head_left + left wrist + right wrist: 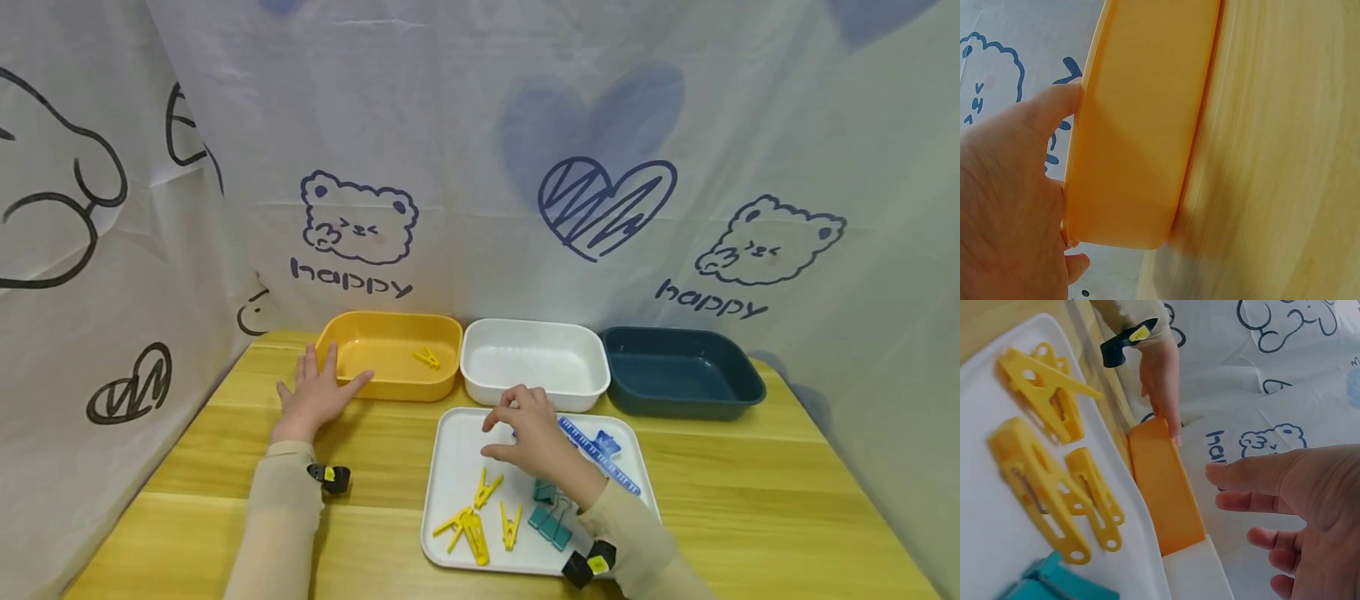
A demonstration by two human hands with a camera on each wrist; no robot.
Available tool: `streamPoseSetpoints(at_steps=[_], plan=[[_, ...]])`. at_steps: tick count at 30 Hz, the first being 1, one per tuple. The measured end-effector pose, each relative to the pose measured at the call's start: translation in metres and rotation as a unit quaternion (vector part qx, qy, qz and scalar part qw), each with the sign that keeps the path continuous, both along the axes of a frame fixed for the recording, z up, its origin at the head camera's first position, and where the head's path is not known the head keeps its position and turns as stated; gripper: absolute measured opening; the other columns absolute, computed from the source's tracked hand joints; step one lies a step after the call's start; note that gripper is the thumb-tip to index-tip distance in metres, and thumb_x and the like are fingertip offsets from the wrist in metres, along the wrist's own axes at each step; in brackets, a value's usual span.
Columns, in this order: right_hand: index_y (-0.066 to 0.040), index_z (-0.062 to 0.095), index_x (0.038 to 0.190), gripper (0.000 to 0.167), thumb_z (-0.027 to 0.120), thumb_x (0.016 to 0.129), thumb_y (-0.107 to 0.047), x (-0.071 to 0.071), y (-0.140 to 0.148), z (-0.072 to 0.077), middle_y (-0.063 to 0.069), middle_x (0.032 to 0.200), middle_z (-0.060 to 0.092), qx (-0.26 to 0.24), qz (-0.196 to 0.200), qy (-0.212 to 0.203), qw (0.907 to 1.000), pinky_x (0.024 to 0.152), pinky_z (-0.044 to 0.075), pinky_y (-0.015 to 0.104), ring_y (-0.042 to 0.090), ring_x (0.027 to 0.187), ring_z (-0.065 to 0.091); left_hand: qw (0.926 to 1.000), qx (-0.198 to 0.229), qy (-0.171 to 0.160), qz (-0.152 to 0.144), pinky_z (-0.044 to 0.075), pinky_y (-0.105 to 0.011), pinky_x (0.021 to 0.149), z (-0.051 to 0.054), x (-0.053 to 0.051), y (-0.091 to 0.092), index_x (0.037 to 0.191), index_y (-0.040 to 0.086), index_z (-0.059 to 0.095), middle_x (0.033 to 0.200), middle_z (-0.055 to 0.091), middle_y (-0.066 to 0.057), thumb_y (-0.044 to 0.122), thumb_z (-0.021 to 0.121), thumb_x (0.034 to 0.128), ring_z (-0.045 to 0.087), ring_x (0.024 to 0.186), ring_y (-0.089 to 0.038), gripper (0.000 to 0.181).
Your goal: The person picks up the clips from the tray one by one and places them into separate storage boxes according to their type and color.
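My left hand (pixel 315 400) rests with spread fingers on the near left rim of the yellow bin (pixel 397 390); in the left wrist view the thumb and fingers (pixel 1063 103) touch the bin's edge. One yellow clip (pixel 427 358) lies inside that bin. Above the white tray (pixel 442 442) hangs my right hand (pixel 532 433), fingers bent loosely and apart, nothing between them. Several yellow clips (pixel 511 527) lie on the tray's left part, with teal binder clips (pixel 550 528) to their right. A blue ruler (pixel 600 457) and a blue clip (pixel 606 443) are partly behind the right hand.
A white bin (pixel 536 400) stands against the yellow bin's right side, and a dark blue bin (pixel 682 406) beside it at the right. Behind the bins hangs a printed cloth (pixel 465 250). The wooden table (pixel 750 500) extends around the tray.
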State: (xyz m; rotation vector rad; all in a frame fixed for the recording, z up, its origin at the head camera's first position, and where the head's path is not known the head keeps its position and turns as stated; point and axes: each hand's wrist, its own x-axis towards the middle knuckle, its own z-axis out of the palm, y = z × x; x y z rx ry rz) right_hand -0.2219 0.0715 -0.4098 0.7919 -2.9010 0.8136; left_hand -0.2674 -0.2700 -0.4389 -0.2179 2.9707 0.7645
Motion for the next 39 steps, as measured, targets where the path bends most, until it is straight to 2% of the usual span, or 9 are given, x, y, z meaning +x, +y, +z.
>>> streamPoseSetpoints(at_steps=[4, 8, 12, 15, 19, 24, 28, 33, 39], plan=[[-0.018, 0.073, 0.091, 0.019, 0.083, 0.077, -0.026, 0.004, 0.009, -0.005, 0.000, 0.105, 0.047, -0.001, 0.026, 0.000, 0.9997, 0.093, 0.033, 0.045, 0.026, 0.109, 0.037, 1.0000, 0.000, -0.001, 0.000, -0.010, -0.079, 0.105, 0.001, 0.001, 0.001, 0.157, 0.010, -0.004, 0.159, -0.022, -0.026, 0.076, 0.035, 0.0896, -0.012, 0.147, -0.051, 0.102], [-0.021, 0.074, 0.095, 0.022, 0.083, 0.077, -0.027, 0.004, 0.020, -0.008, -0.003, 0.106, 0.045, 0.006, 0.048, -0.028, 0.9984, 0.091, 0.033, 0.042, 0.022, 0.109, 0.035, 1.0000, 0.002, 0.000, -0.001, -0.010, -0.079, 0.105, 0.003, 0.001, 0.001, 0.157, 0.011, -0.005, 0.159, -0.022, -0.025, 0.075, 0.036, 0.0901, -0.012, 0.147, -0.051, 0.101], [-0.022, 0.073, 0.098, 0.026, 0.084, 0.075, -0.028, 0.002, 0.030, -0.012, -0.003, 0.109, 0.046, 0.014, 0.096, -0.039, 0.9945, 0.090, 0.033, 0.041, 0.021, 0.108, 0.034, 1.0000, 0.003, 0.002, -0.001, -0.010, -0.079, 0.105, 0.003, 0.001, 0.002, 0.157, 0.011, -0.005, 0.159, -0.022, -0.025, 0.074, 0.036, 0.0904, -0.012, 0.147, -0.051, 0.101], [-0.026, 0.072, 0.099, 0.027, 0.085, 0.075, -0.028, -0.001, 0.038, -0.016, -0.003, 0.112, 0.047, 0.022, 0.139, -0.053, 0.9886, 0.090, 0.034, 0.040, 0.020, 0.109, 0.034, 1.0000, 0.002, 0.002, -0.001, -0.010, -0.079, 0.105, 0.002, 0.000, 0.002, 0.157, 0.011, -0.005, 0.159, -0.023, -0.025, 0.075, 0.036, 0.0902, -0.013, 0.147, -0.051, 0.101], [-0.033, 0.070, 0.102, 0.031, 0.085, 0.075, -0.029, -0.004, 0.044, -0.020, -0.007, 0.114, 0.046, 0.033, 0.184, -0.093, 0.9780, 0.089, 0.033, 0.036, 0.017, 0.108, 0.034, 1.0000, 0.002, 0.001, -0.001, -0.011, -0.079, 0.106, 0.001, 0.000, 0.002, 0.157, 0.011, -0.005, 0.159, -0.022, -0.025, 0.075, 0.035, 0.0899, -0.014, 0.146, -0.050, 0.101], [-0.036, 0.070, 0.105, 0.034, 0.084, 0.075, -0.032, -0.006, 0.045, -0.024, -0.009, 0.116, 0.045, 0.056, 0.222, -0.130, 0.9648, 0.091, 0.032, 0.033, 0.014, 0.106, 0.034, 1.0000, 0.005, 0.003, -0.001, -0.010, -0.079, 0.105, 0.001, -0.001, 0.001, 0.157, 0.011, -0.005, 0.159, -0.022, -0.025, 0.075, 0.036, 0.0900, -0.014, 0.147, -0.050, 0.101], [-0.037, 0.070, 0.104, 0.032, 0.084, 0.075, -0.034, -0.006, 0.045, -0.027, -0.010, 0.118, 0.044, 0.077, 0.241, -0.136, 0.9578, 0.091, 0.031, 0.032, 0.013, 0.106, 0.033, 1.0000, 0.005, 0.004, -0.002, -0.010, -0.079, 0.105, 0.000, -0.002, 0.001, 0.157, 0.011, -0.004, 0.159, -0.022, -0.025, 0.075, 0.036, 0.0899, -0.013, 0.147, -0.050, 0.102], [-0.039, 0.071, 0.102, 0.031, 0.084, 0.074, -0.033, -0.006, 0.046, -0.029, -0.009, 0.118, 0.044, 0.090, 0.258, -0.121, 0.9544, 0.089, 0.030, 0.031, 0.013, 0.104, 0.032, 1.0000, 0.005, 0.003, -0.002, -0.010, -0.079, 0.105, 0.000, -0.002, 0.000, 0.157, 0.011, -0.004, 0.159, -0.023, -0.024, 0.075, 0.036, 0.0898, -0.013, 0.147, -0.050, 0.102], [-0.042, 0.071, 0.099, 0.031, 0.083, 0.075, -0.029, -0.002, 0.043, -0.029, -0.010, 0.121, 0.044, 0.106, 0.249, -0.131, 0.9537, 0.090, 0.030, 0.033, 0.013, 0.107, 0.032, 1.0000, 0.008, 0.000, 0.000, -0.010, -0.079, 0.105, 0.000, 0.000, -0.001, 0.157, 0.011, -0.004, 0.159, -0.024, -0.024, 0.076, 0.035, 0.0893, -0.015, 0.147, -0.050, 0.102]])
